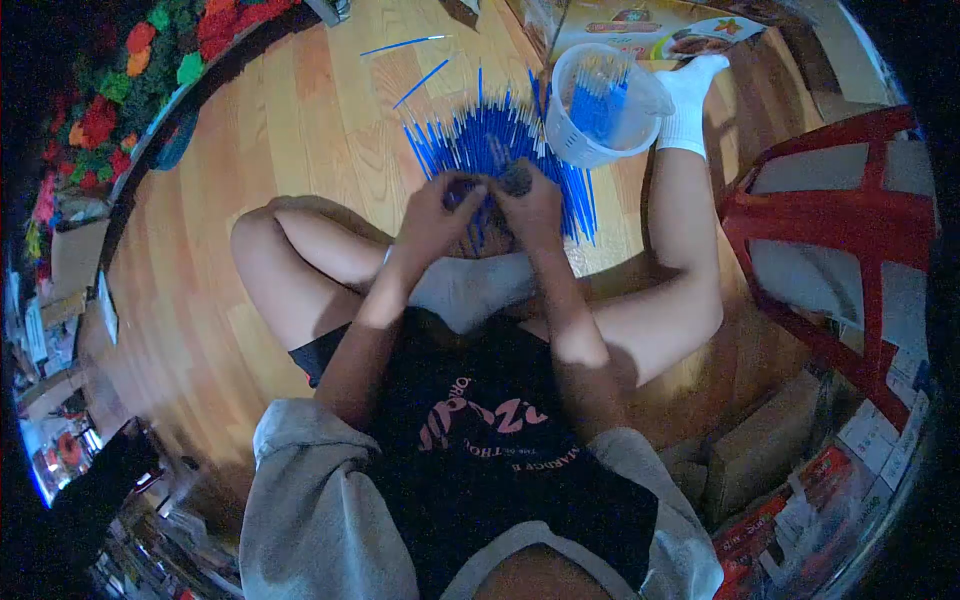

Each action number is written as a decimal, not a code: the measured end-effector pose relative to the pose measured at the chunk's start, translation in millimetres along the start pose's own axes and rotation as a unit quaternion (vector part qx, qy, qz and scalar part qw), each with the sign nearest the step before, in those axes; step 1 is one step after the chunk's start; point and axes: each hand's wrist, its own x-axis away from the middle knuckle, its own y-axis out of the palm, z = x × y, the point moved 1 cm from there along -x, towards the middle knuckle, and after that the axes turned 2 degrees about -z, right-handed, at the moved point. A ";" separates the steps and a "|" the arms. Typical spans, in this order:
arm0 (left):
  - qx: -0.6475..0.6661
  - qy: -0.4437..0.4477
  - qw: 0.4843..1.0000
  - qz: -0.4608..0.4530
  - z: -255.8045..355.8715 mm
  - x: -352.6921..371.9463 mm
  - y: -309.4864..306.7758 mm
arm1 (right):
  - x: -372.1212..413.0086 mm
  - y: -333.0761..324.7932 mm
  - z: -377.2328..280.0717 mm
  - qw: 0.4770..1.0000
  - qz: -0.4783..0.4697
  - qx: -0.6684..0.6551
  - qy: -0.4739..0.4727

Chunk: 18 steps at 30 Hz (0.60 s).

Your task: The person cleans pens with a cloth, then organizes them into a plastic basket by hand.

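A fanned pile of thin blue sticks with pale tips [485, 130], like fine paintbrushes, lies on the floor just beyond my hands. My left hand [440, 215] is closed over the near side of the pile, thumb and fingers drawn together. Close beside it, my right hand [533, 205] is closed too, fingertips pinched. Something small and greyish shows near the fingertips, too blurred and dark to name. A clear plastic tub [605, 140] holding more of the blue sticks [598, 100] stands to the right of the pile.
Two loose blue sticks [420, 84] lie beyond the pile. My folded legs [300, 245] frame the pile on the wood floor [180, 280]. A printed carton [650, 30] stands behind the tub, a red frame [830, 210] at right, colourful tufts [110, 85] at upper left.
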 end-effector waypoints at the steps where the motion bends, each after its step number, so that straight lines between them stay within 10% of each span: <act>1: -0.001 0.000 1.000 0.001 5.4 -2.3 -4.1 | 1.5 3.9 0.9 1.000 -0.019 0.000 -0.022; 7: 0.131 -0.029 0.991 -0.017 -2.4 -12.6 -7.6 | 8.1 11.4 -10.1 0.994 -0.095 0.032 -0.038; 18: -0.032 -0.018 0.999 0.028 -12.8 -14.5 -9.6 | 6.8 16.5 -4.9 0.989 -0.142 0.011 -0.022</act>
